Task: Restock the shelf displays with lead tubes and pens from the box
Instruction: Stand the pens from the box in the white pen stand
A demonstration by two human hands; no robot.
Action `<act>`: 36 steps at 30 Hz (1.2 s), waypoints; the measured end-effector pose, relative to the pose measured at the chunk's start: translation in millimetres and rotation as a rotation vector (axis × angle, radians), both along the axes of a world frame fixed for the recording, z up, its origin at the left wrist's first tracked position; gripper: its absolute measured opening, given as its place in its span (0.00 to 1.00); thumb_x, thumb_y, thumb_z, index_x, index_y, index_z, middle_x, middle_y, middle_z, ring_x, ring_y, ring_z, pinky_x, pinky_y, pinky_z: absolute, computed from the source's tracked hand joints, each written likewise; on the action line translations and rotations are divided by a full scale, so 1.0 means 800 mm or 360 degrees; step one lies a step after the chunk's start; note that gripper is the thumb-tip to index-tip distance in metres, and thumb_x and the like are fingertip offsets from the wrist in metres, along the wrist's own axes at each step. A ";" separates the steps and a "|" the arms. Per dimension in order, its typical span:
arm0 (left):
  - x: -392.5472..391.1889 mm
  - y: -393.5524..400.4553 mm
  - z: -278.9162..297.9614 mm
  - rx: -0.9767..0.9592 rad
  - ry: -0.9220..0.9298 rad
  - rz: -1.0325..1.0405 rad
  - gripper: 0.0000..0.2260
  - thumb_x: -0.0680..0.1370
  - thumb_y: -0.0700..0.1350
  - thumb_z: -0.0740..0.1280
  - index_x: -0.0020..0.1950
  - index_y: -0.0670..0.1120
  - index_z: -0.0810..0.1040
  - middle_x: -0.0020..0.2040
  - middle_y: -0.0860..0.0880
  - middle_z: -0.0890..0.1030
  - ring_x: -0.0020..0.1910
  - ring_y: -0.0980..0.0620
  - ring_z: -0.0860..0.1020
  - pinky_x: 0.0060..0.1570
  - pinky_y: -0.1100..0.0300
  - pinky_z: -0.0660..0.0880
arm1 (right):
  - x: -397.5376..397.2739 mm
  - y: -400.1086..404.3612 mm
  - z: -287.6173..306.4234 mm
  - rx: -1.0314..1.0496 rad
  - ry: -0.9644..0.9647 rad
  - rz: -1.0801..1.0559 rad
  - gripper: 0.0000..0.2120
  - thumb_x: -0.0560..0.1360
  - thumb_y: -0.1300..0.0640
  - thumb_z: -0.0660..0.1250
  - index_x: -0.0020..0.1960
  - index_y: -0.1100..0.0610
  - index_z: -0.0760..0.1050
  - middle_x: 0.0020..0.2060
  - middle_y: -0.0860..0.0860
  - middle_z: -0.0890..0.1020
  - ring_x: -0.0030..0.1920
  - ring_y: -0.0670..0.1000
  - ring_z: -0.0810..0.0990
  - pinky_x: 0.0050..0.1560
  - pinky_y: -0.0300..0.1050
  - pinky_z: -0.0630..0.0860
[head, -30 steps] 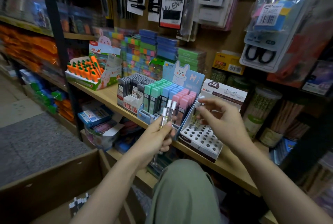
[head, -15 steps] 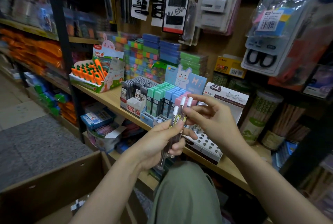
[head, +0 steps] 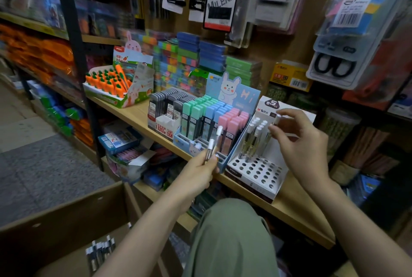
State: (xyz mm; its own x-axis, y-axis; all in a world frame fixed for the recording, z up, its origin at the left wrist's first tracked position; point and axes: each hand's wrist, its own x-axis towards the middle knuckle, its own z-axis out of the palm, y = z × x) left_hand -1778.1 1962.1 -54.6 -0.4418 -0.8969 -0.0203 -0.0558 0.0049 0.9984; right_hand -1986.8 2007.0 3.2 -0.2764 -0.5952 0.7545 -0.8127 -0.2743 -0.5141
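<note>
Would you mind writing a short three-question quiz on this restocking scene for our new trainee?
1. True or false: the left hand holds white-capped pens.
2. Which display is the right hand putting a pen into? A) the carrot-pen box B) the white display with round holes C) the bunny lead-tube display
3. Fill in: in the white display, the pens stand in the ____ rows, and the front holes are empty.

Key
1. True
2. B
3. back
</note>
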 end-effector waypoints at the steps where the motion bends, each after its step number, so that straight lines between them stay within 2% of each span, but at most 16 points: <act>1: -0.001 -0.001 -0.003 -0.0016 -0.0038 0.0014 0.10 0.83 0.48 0.58 0.46 0.48 0.74 0.37 0.50 0.73 0.34 0.53 0.68 0.39 0.56 0.66 | -0.001 -0.001 -0.005 -0.0004 0.0000 0.0002 0.15 0.73 0.58 0.74 0.58 0.49 0.77 0.44 0.44 0.82 0.47 0.40 0.83 0.51 0.41 0.81; 4: -0.004 -0.005 -0.007 -0.0147 -0.0092 0.0065 0.08 0.82 0.45 0.61 0.47 0.50 0.79 0.30 0.59 0.76 0.32 0.60 0.73 0.39 0.65 0.70 | -0.003 -0.003 -0.017 -0.0022 0.0000 0.0001 0.15 0.74 0.59 0.73 0.58 0.49 0.76 0.44 0.37 0.80 0.47 0.35 0.81 0.50 0.32 0.78; 5: -0.007 -0.006 -0.007 -0.0188 -0.0087 0.0075 0.08 0.82 0.44 0.62 0.49 0.52 0.80 0.30 0.60 0.76 0.32 0.63 0.73 0.39 0.65 0.71 | -0.003 -0.003 -0.019 -0.0028 -0.0014 -0.0001 0.15 0.74 0.59 0.73 0.57 0.49 0.76 0.44 0.35 0.79 0.47 0.34 0.81 0.49 0.30 0.77; 7: -0.014 -0.007 -0.006 -0.0238 -0.0067 0.0082 0.09 0.81 0.44 0.62 0.52 0.55 0.80 0.35 0.58 0.78 0.36 0.60 0.75 0.43 0.62 0.73 | -0.006 -0.002 -0.019 -0.0022 -0.0052 0.0003 0.15 0.73 0.59 0.74 0.57 0.47 0.76 0.43 0.35 0.80 0.46 0.35 0.81 0.48 0.29 0.77; 9: -0.024 -0.009 -0.008 -0.0291 -0.0079 0.0064 0.09 0.81 0.44 0.63 0.57 0.57 0.79 0.41 0.53 0.80 0.37 0.58 0.77 0.44 0.60 0.74 | -0.009 0.000 -0.019 -0.0012 -0.0055 0.0005 0.15 0.73 0.58 0.74 0.56 0.47 0.76 0.43 0.37 0.81 0.45 0.36 0.82 0.47 0.30 0.78; 11: -0.032 -0.010 -0.014 -0.0348 -0.0161 0.0067 0.11 0.81 0.46 0.63 0.62 0.54 0.78 0.47 0.53 0.83 0.36 0.60 0.77 0.43 0.63 0.73 | -0.010 -0.001 -0.019 -0.0031 -0.0039 -0.0027 0.14 0.73 0.58 0.75 0.56 0.49 0.77 0.43 0.41 0.82 0.44 0.39 0.82 0.45 0.32 0.78; 14: -0.034 -0.011 -0.022 -0.0398 -0.0217 0.0087 0.10 0.81 0.47 0.63 0.61 0.52 0.78 0.44 0.55 0.82 0.32 0.64 0.76 0.38 0.70 0.71 | -0.013 -0.009 -0.012 -0.0032 -0.0022 -0.0127 0.13 0.71 0.59 0.76 0.54 0.54 0.80 0.43 0.48 0.82 0.41 0.43 0.82 0.45 0.36 0.80; 17: -0.032 -0.011 -0.024 -0.0427 -0.0292 0.0099 0.12 0.81 0.48 0.63 0.64 0.52 0.77 0.45 0.56 0.81 0.31 0.65 0.76 0.34 0.76 0.69 | -0.011 -0.017 -0.011 0.0083 0.0079 -0.0182 0.12 0.69 0.60 0.78 0.51 0.57 0.81 0.43 0.49 0.82 0.40 0.46 0.81 0.45 0.40 0.80; 21: -0.033 -0.009 -0.020 -0.0433 -0.0345 0.0099 0.14 0.81 0.49 0.63 0.67 0.51 0.75 0.47 0.55 0.82 0.31 0.64 0.76 0.35 0.73 0.69 | -0.007 -0.016 -0.017 0.0101 0.0116 -0.0226 0.12 0.70 0.59 0.77 0.52 0.55 0.80 0.44 0.47 0.80 0.40 0.44 0.80 0.44 0.36 0.79; 25: -0.029 -0.006 -0.012 -0.0399 -0.0384 0.0070 0.10 0.81 0.49 0.62 0.61 0.52 0.77 0.37 0.57 0.77 0.30 0.65 0.76 0.32 0.73 0.68 | 0.000 -0.017 -0.021 0.0276 0.0170 -0.0260 0.10 0.72 0.59 0.74 0.52 0.56 0.79 0.46 0.51 0.79 0.43 0.51 0.80 0.48 0.52 0.80; 27: -0.027 -0.006 -0.008 -0.0349 -0.0396 0.0044 0.10 0.82 0.49 0.62 0.61 0.51 0.77 0.39 0.54 0.77 0.32 0.62 0.75 0.36 0.67 0.71 | 0.005 -0.014 -0.023 0.0313 0.0178 -0.0287 0.11 0.73 0.59 0.73 0.55 0.56 0.78 0.47 0.51 0.78 0.44 0.53 0.80 0.50 0.54 0.80; 29: -0.022 -0.004 -0.003 -0.0273 -0.0246 0.0008 0.08 0.82 0.46 0.62 0.59 0.52 0.77 0.46 0.53 0.83 0.35 0.58 0.75 0.39 0.63 0.72 | 0.009 -0.006 -0.021 0.0280 0.0130 -0.0261 0.16 0.74 0.58 0.72 0.61 0.55 0.77 0.51 0.50 0.75 0.42 0.47 0.79 0.50 0.46 0.80; 31: -0.013 -0.001 0.004 -0.0048 0.0144 -0.0092 0.08 0.82 0.44 0.62 0.58 0.50 0.78 0.54 0.53 0.84 0.34 0.58 0.73 0.36 0.65 0.72 | 0.012 0.006 -0.014 0.0171 0.0049 -0.0204 0.20 0.75 0.57 0.71 0.66 0.52 0.75 0.52 0.46 0.74 0.42 0.41 0.79 0.46 0.30 0.77; 32: -0.007 -0.001 0.008 0.0090 0.0360 -0.0187 0.09 0.82 0.44 0.61 0.60 0.47 0.77 0.56 0.51 0.84 0.33 0.58 0.73 0.34 0.65 0.72 | 0.015 0.011 -0.008 0.0130 -0.0012 -0.0150 0.19 0.75 0.56 0.71 0.65 0.50 0.74 0.51 0.44 0.75 0.43 0.39 0.79 0.44 0.26 0.75; 34: 0.002 0.000 0.014 0.0314 0.0685 -0.0399 0.12 0.82 0.44 0.60 0.63 0.41 0.74 0.59 0.45 0.82 0.31 0.58 0.72 0.32 0.66 0.71 | 0.026 0.017 0.005 0.0185 -0.0207 0.0087 0.17 0.76 0.56 0.70 0.64 0.48 0.75 0.47 0.40 0.80 0.46 0.37 0.80 0.46 0.28 0.76; 36: 0.005 0.003 0.020 0.0399 0.0825 -0.0590 0.14 0.82 0.45 0.60 0.65 0.40 0.72 0.62 0.41 0.80 0.31 0.58 0.71 0.30 0.67 0.69 | 0.041 0.021 0.017 0.0354 -0.0402 0.0359 0.18 0.77 0.56 0.69 0.65 0.45 0.74 0.45 0.42 0.84 0.47 0.41 0.82 0.51 0.39 0.80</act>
State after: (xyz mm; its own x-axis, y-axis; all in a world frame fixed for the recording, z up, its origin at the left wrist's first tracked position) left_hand -1773.9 1964.8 -38.7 -0.7277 -0.6801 0.0894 0.3905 -0.3035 0.8691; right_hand -1954.3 2023.4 16.9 -0.2805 -0.8033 0.5254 -0.5853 -0.2907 -0.7569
